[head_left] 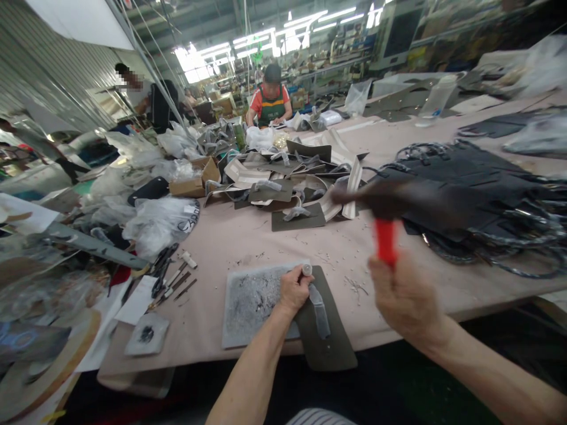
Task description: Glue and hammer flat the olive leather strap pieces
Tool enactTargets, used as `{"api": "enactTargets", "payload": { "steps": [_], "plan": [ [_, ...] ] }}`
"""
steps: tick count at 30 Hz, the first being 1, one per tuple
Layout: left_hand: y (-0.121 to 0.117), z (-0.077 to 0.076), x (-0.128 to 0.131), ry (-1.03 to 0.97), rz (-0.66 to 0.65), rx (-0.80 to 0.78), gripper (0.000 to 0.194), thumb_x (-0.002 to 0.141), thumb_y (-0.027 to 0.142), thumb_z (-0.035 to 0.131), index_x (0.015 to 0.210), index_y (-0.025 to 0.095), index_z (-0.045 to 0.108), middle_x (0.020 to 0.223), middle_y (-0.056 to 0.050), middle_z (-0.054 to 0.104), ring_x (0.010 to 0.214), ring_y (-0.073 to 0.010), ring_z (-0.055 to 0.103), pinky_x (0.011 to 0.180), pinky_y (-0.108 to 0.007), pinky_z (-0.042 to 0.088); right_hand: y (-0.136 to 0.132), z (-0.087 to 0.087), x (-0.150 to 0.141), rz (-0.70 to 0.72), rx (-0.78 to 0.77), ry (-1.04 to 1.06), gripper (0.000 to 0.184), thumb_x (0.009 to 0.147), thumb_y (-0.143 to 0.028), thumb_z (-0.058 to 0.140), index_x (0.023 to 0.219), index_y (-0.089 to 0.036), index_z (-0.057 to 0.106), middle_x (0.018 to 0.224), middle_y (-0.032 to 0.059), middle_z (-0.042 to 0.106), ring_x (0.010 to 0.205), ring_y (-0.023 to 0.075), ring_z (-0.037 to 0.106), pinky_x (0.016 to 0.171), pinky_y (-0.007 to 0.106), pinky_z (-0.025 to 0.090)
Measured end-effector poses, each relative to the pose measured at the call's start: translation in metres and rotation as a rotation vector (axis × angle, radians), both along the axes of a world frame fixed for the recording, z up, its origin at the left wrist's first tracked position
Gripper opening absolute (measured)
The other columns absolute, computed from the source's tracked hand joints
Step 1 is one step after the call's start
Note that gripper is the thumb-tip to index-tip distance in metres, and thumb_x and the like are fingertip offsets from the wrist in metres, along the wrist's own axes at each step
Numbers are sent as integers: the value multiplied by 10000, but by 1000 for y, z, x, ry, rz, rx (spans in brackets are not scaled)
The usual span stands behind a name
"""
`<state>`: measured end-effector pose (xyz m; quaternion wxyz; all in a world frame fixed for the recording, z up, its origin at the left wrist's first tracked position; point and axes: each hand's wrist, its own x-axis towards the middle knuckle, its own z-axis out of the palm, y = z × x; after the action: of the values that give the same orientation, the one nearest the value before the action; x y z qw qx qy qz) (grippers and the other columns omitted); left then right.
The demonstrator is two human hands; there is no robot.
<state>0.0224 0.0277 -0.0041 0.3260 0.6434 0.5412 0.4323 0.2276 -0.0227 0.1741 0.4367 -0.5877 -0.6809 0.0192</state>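
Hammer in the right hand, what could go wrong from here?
A stray blow from the raised hammer in the right hand could catch the left hand, whose fingers grip a small round-topped tool.

The dark panel overhangs the table's near edge, so it might shift if knocked.

Loose thin bits lie nearby; some could get under the panel and mark it.

Left hand (295, 289) and right hand (405, 298) are bare, the clothing (319, 417) striped.
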Motion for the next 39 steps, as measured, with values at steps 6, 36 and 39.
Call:
{"api": "enactTargets", "payload": {
  "steps": [6,36,39],
  "plan": [
    [2,-3,1,-60,-12,-22,163,820,146,603,922,195,721,810,-10,735,760,-169,670,754,-282,529,-13,-86,16,228,-812,-330,264,996,-396,365,839,-224,489,622,29,588,510,160,479,543,301,212],
    [-1,-3,-1,-31,-28,-30,114,804,189,658,914,186,690,764,-2,682,699,-149,602,692,-245,471,1,-84,25,220,-826,-291,352,1018,-442,353,813,-215,525,636,18,580,563,173,521,566,296,283],
    [-1,1,-1,-29,-36,-18,83,807,177,652,883,188,684,768,-5,686,711,-153,612,701,-245,476,10,-110,33,149,-939,-266,371,1033,-397,327,828,-189,556,711,48,620,664,193,598,624,295,370]
  ]
}}
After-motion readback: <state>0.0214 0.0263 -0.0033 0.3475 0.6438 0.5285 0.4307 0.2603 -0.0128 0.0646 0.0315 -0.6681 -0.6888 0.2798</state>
